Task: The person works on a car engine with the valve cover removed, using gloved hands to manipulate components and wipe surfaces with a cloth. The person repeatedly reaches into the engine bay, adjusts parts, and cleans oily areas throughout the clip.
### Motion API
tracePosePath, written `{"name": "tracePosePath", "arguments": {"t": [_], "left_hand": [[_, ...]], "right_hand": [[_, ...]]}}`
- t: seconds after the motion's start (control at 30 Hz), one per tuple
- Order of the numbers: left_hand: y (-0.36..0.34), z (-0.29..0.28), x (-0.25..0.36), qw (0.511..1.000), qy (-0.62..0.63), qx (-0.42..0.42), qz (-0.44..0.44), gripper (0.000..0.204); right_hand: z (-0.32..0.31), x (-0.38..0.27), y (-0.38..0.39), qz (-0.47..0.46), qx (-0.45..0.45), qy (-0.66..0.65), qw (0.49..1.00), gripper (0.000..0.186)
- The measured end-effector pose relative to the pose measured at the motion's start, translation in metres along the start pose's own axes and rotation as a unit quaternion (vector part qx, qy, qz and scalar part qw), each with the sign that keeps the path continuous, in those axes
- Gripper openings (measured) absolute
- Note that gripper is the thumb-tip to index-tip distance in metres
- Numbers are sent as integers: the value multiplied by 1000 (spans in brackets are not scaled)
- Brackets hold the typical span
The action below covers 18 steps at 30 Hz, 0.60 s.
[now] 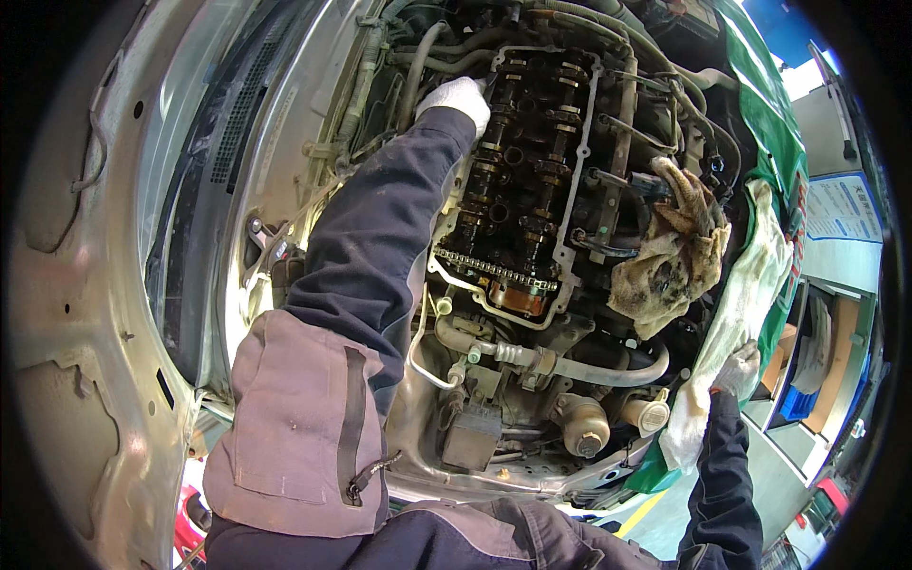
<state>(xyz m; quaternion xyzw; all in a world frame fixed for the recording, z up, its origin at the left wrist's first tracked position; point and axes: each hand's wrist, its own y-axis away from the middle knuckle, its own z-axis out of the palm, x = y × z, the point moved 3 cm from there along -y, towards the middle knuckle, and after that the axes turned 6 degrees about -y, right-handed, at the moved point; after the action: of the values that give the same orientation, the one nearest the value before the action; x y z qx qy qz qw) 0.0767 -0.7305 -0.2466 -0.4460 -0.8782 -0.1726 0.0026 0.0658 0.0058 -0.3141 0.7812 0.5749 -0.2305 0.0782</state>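
Note:
An engine with its top uncovered (pixel 532 152) lies in the car's bay, its camshafts and timing chain (pixel 494 269) exposed and dark with oil. My left hand (pixel 456 103), in a white glove, reaches to the far left edge of the cylinder head. It looks closed, but its fingertips are hidden, and so is anything in them. At the right my gloved right hand (pixel 737 369) lies on the fender edge beside a long white cloth (pixel 727 323), fingers stretched out, gripping nothing visible. A stained brown rag (pixel 673 252) is bunched on the engine's right side.
A green fender cover (pixel 760 104) drapes the right edge. Hoses and a metal pipe (pixel 608 370) cross the near side, close to a cylindrical oil filter (pixel 581 425). The raised hood (pixel 85 285) stands on the left. Shelves (pixel 817 370) are beyond the car at right.

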Motion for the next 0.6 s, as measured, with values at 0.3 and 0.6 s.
{"name": "tracePosePath", "arguments": {"t": [0.3, 0.6], "left_hand": [[-13, 1, 0, 999, -21, -21, -12, 52], [-47, -1, 2, 997, 47, 37, -58, 42]], "right_hand": [[-8, -18, 8, -35, 18, 50, 998, 52], [-14, -31, 14, -12, 6, 51, 999, 52]]}}
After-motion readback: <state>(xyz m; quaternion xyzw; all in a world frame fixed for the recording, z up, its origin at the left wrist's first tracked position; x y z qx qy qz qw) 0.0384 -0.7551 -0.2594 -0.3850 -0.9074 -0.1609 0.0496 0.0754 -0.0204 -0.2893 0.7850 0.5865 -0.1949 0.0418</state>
